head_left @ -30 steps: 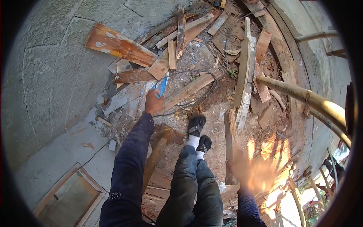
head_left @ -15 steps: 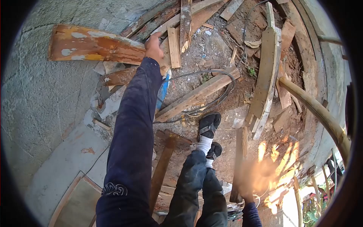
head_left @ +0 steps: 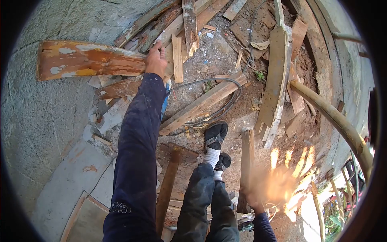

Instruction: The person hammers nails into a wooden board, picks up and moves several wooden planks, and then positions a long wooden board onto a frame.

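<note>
The paint-flecked board [head_left: 92, 60] lies toward ten o'clock in the view, its long axis running nearly nine to three, with the nine o'clock end against the rough wall [head_left: 40, 113]. The left hand [head_left: 156, 60] is much the nearer one: it sits at the board's three o'clock end, fingers bent, so the whole length stretches away from it toward nine. A second board [head_left: 121, 86] lies just at six o'clock of the first. From the right hand [head_left: 264, 189], the painted board is well apart, toward ten o'clock, past the person's shoes [head_left: 215, 134]. That hand is beside an upright-lying plank [head_left: 247, 153], axis twelve to six, near its lower end. Blur veils the right hand and the left hides its own contact, so neither grip can be told.
</note>
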A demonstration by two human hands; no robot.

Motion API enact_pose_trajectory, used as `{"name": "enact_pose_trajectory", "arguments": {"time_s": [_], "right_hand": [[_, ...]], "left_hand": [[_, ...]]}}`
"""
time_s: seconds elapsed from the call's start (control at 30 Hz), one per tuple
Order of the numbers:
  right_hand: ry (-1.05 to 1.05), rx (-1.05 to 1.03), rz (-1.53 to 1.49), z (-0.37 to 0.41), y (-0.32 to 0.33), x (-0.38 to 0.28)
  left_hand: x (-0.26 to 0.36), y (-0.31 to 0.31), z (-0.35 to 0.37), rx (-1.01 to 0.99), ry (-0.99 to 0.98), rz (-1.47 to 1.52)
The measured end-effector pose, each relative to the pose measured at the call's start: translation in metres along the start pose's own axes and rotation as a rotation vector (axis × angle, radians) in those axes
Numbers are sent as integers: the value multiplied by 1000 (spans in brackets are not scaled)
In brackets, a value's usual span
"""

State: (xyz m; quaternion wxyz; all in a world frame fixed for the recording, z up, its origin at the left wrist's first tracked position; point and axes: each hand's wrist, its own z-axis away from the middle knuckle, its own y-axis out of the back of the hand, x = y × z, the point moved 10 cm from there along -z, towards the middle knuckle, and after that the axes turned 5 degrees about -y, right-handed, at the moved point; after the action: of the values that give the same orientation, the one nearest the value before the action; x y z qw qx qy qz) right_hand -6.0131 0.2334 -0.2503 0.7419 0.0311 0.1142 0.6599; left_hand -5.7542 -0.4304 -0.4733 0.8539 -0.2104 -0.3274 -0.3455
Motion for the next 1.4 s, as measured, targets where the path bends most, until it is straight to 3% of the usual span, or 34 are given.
{"name": "enact_pose_trajectory", "arguments": {"time_s": [0.07,0.17,0.2,0.23,0.27,0.4,0.47,0.53,0.6,0.67,0.73,0.8,0.87,1.07,1.13,1.27,1.4], "right_hand": [[19,45,56,-1,5,-7],[69,19,2,8,8,-32],[85,-16,20,7,4,-29],[123,7,-47,7,6,-23],[163,38,-120,7,10,-25],[96,41,-149,16,11,-22],[57,30,-194,17,9,-7],[129,63,-134,42,16,-48],[265,133,11,73,19,-105],[251,166,82,82,22,-112],[238,110,74,78,17,-107],[295,153,88,88,17,-116],[263,128,88,93,14,-116],[134,83,53,92,6,-93],[40,33,-94,81,-1,-73],[30,28,-158,76,-9,-84],[60,87,-224,78,-16,-114]], "left_hand": [[-3,-3,1,-102,109,-87],[17,-8,39,-131,75,-64],[20,-1,52,-6,61,30],[28,0,73,-16,48,19],[45,1,108,13,33,-132],[131,19,193,-202,-533,-363],[160,41,220,-342,-710,-350],[181,80,229,-382,-894,-830],[210,120,248,-170,-994,-966],[215,241,198,185,-1041,-973],[188,339,157,318,-719,-1670],[159,330,208,-106,-346,-1716],[114,348,225,-341,-351,-1733],[-6,298,310,-601,-116,-1376],[-40,271,338,-671,-43,-1266],[-43,206,406,-838,-7,-1072],[-41,223,422,-922,-104,-1114]]}}
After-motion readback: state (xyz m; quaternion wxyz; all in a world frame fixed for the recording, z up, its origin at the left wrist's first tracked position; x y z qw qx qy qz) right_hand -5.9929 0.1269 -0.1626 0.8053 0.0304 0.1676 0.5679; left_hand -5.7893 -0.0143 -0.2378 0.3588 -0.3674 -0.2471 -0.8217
